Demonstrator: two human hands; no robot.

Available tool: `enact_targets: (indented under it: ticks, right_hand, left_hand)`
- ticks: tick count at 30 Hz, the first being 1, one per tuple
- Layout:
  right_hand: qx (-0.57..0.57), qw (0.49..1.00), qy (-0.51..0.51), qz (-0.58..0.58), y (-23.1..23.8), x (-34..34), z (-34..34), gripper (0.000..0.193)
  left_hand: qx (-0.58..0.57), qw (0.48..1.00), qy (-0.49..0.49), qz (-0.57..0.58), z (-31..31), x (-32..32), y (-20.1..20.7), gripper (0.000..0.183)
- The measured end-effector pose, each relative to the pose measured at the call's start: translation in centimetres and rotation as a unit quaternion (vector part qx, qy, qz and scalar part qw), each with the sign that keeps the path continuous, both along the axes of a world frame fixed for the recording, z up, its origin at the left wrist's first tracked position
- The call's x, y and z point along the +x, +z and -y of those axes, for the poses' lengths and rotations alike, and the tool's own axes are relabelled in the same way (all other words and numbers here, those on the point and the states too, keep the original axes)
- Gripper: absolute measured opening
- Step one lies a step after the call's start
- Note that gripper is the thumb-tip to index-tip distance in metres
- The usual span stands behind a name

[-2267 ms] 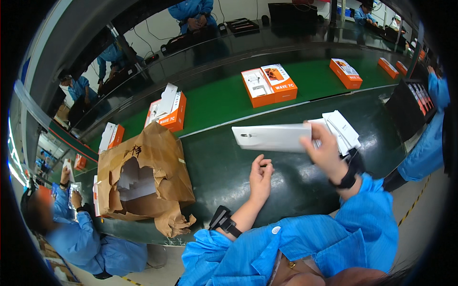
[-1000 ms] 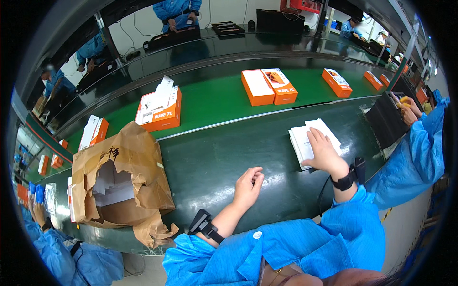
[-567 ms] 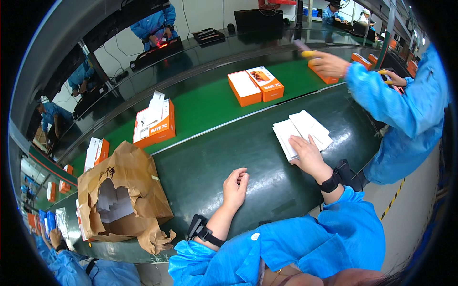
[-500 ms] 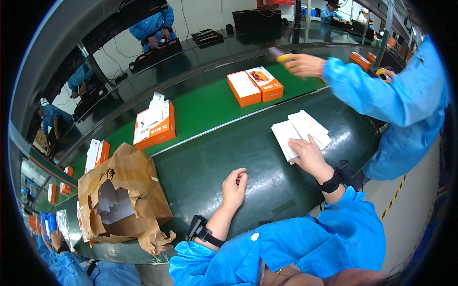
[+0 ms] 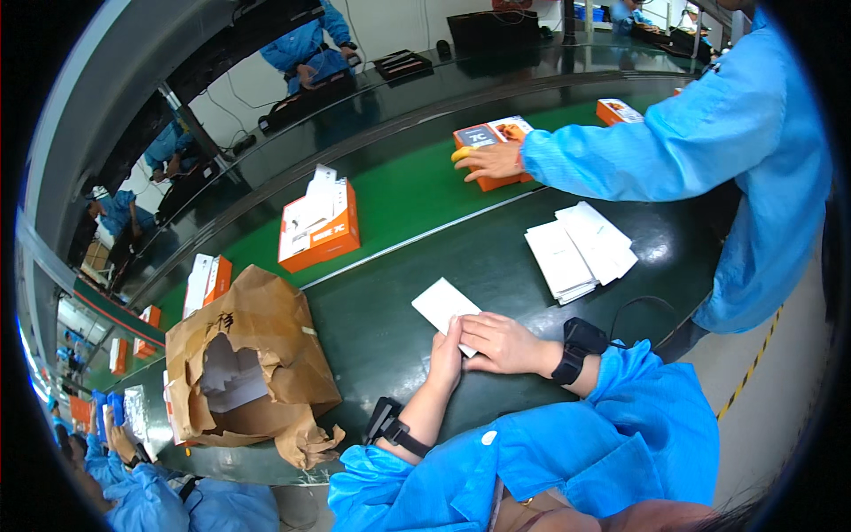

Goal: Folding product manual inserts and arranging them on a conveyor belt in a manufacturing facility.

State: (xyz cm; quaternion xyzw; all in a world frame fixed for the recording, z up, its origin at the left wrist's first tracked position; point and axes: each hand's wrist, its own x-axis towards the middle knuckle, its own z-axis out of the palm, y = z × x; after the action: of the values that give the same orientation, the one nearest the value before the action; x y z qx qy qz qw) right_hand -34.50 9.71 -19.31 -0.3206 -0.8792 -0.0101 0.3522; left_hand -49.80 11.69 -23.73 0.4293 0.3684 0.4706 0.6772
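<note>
A thin white booklet [image 5: 443,300] is held between my two hands above the dark green work surface, its far end sticking out past my fingers. My left hand [image 5: 446,355] is closed on its near end, thumb up; its other fingers are mostly hidden. From the right, my right hand [image 5: 507,344] grips the same end, its fingers meeting the left thumb. To the right of my hands lies a loose pile of white booklets [image 5: 563,257], in two overlapping stacks.
On the left stands a torn brown paper bag [image 5: 292,355] with white papers inside. Orange-and-white boxes, one [image 5: 328,241] with white papers on top, line the green conveyor [image 5: 399,208]. At right, a co-worker's hand [image 5: 492,162] with yellow finger covers touches a box.
My right hand has left the pile and moved left with a booklet to meet my left hand. The co-worker's hand has come down onto a box on the conveyor.
</note>
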Motion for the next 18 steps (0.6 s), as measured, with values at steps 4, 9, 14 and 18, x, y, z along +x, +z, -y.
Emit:
enact_targets:
  ticks: [4,9,14,18]
  right_hand:
    - [-0.069,0.972,-0.011,-0.223,-1.8,0.1,-1.3,0.045]
    - [-0.416,0.775,-0.020,-0.475,-4.5,0.6,-3.0,0.022]
    - [-0.387,0.755,-0.003,-0.530,-5.8,-0.3,-2.8,0.014]
    - [-0.401,0.750,-0.001,-0.526,-5.6,-0.7,-2.9,0.012]
  left_hand:
    - [0.024,0.996,0.034,-0.079,-0.7,-1.2,-1.3,0.045]
    - [0.227,0.902,-0.101,-0.354,-0.4,-1.8,0.6,0.036]
    - [0.259,0.898,0.220,-0.280,-5.5,-1.5,4.6,0.022]
    - [0.366,0.742,0.390,-0.404,-16.2,-4.6,6.9,0.050]
